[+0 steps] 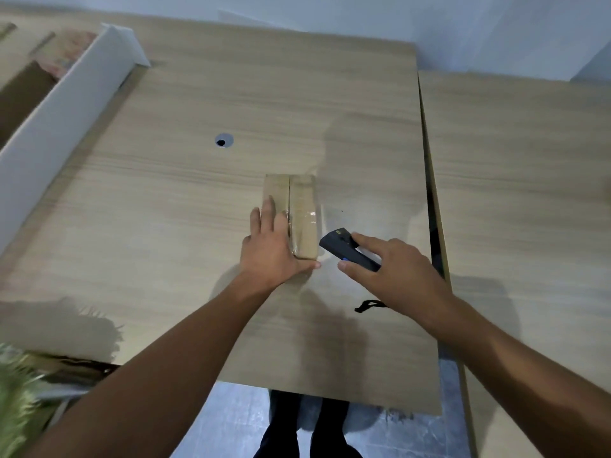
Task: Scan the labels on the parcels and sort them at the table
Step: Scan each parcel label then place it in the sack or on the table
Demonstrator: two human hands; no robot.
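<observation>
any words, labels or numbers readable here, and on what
No text can be read in this view.
Brown taped parcel: no label or print shows on its top face.
Black handheld scanner: small pale mark near its front end, too blurred to read.
Patterned items behind the white divider: too blurred to read.

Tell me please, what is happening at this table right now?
A person stands at a light wooden table. The left hand rests flat on a brown cardboard parcel wrapped in clear tape, thumb against its near end. The right hand grips a black handheld scanner, its head pointing toward the parcel, close beside it. No label shows on the parcel's top face. A white upright divider board stands at the far left.
</observation>
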